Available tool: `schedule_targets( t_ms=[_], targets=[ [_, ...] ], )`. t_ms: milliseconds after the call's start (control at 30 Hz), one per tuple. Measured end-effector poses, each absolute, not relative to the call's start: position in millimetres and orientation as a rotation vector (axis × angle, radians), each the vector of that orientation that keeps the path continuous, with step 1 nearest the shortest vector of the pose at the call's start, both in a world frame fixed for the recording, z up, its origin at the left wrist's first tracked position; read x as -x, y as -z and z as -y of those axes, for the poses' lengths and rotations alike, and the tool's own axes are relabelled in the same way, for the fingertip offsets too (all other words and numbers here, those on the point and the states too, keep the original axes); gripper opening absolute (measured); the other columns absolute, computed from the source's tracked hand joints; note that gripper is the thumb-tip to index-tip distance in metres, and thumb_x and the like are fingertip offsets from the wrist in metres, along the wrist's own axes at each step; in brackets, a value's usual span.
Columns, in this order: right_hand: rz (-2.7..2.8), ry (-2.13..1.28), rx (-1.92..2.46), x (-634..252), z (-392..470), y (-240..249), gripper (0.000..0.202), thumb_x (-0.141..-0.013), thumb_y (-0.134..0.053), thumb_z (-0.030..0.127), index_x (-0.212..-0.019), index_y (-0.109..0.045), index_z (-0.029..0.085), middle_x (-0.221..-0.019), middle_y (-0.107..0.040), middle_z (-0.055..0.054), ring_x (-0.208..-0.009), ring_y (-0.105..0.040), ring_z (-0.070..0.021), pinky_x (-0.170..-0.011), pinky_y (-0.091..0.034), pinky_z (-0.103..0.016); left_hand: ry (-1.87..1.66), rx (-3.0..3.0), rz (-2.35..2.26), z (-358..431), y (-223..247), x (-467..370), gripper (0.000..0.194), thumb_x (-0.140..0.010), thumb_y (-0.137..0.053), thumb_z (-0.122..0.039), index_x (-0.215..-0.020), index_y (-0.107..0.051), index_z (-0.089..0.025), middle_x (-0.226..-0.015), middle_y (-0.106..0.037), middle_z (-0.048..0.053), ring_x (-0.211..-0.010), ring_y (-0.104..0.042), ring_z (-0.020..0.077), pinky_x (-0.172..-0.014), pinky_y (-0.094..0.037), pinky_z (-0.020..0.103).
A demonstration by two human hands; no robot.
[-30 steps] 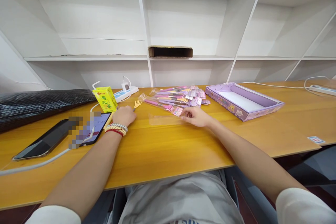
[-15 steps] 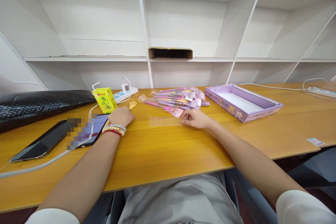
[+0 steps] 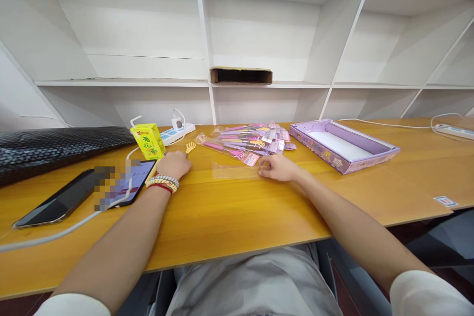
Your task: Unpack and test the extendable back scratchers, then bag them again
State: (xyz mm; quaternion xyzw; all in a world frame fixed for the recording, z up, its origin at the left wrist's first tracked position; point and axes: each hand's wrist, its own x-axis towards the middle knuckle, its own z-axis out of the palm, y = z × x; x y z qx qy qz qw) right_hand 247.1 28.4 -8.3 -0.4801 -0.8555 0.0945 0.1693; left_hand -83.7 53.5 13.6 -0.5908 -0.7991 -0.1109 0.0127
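My left hand (image 3: 174, 164) is closed round a small yellow claw-shaped stick (image 3: 190, 147), whose fingered head sticks out past my knuckles. A clear plastic sleeve (image 3: 231, 171) lies flat on the wooden table, and my right hand (image 3: 277, 167) pinches its right end. Just behind the sleeve is a pile of bagged pink, purple and yellow sticks (image 3: 244, 142) with printed labels. A purple open box (image 3: 342, 144) stands to the right of the pile.
Left of the pile are a yellow drink carton (image 3: 148, 141), a power strip (image 3: 177, 132), a tablet (image 3: 135, 182), a phone (image 3: 55, 197) with a cable, and a black patterned bag (image 3: 62, 150). A cardboard box (image 3: 240, 76) sits on the white shelf.
The claw-shaped stick in my left hand has shifted very slightly right. My right hand and the sleeve also sit slightly further right; the whole view has moved a little.
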Motion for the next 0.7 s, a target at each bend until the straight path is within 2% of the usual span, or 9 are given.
schedule_targets(
  t_ms=[200,333,500,600,700],
  targets=[
    [2.379,-0.207,1.480,-254.7,-32.7,7.1,0.032,-0.073,-0.060,0.043,-0.095,-0.064,0.021,-0.071,-0.063,-0.003,-0.064,-0.054,-0.0146,-0.055,-0.032,-0.023,0.153,1.909,2.447,-55.8,-9.1,78.9,0.043,-0.068,-0.047,-0.029,-0.103,-0.062,-0.008,-0.100,-0.063,0.024,-0.094,-0.060,0.0347,-0.070,-0.047,0.038],
    [2.405,-0.280,1.550,-257.6,-34.7,8.4,0.038,-0.068,-0.064,0.048,-0.094,-0.064,0.021,-0.075,-0.064,-0.003,-0.067,-0.055,-0.0156,-0.055,-0.033,-0.023,0.149,1.933,2.426,-54.3,-7.5,73.6,0.042,-0.069,-0.047,-0.028,-0.102,-0.063,-0.008,-0.100,-0.063,0.024,-0.093,-0.060,0.0349,-0.069,-0.047,0.038],
    [2.432,-0.373,1.553,-257.9,-36.4,10.3,0.036,-0.069,-0.064,0.048,-0.093,-0.063,0.021,-0.070,-0.064,-0.001,-0.064,-0.056,-0.0148,-0.055,-0.033,-0.023,0.152,1.937,2.426,-50.0,-9.1,69.0,0.040,-0.070,-0.047,-0.028,-0.101,-0.063,-0.007,-0.100,-0.063,0.024,-0.093,-0.060,0.0359,-0.070,-0.047,0.040],
    [2.449,-0.393,1.522,-257.5,-36.3,10.1,0.032,-0.070,-0.064,0.045,-0.093,-0.063,0.022,-0.069,-0.064,-0.001,-0.063,-0.055,-0.0139,-0.055,-0.033,-0.023,0.220,1.894,2.391,-47.7,-11.2,66.8,0.040,-0.074,-0.045,-0.032,-0.101,-0.063,-0.008,-0.100,-0.063,0.023,-0.094,-0.059,0.0366,-0.071,-0.047,0.042],
    [2.457,-0.370,1.487,-256.1,-34.5,9.2,0.029,-0.070,-0.064,0.043,-0.089,-0.064,0.021,-0.070,-0.063,-0.001,-0.062,-0.054,-0.0133,-0.053,-0.032,-0.022,0.440,1.936,2.199,-44.5,-14.0,60.7,0.041,-0.080,-0.039,-0.037,-0.104,-0.061,-0.011,-0.104,-0.062,0.019,-0.095,-0.058,0.0326,-0.078,-0.045,0.041]
  ],
)
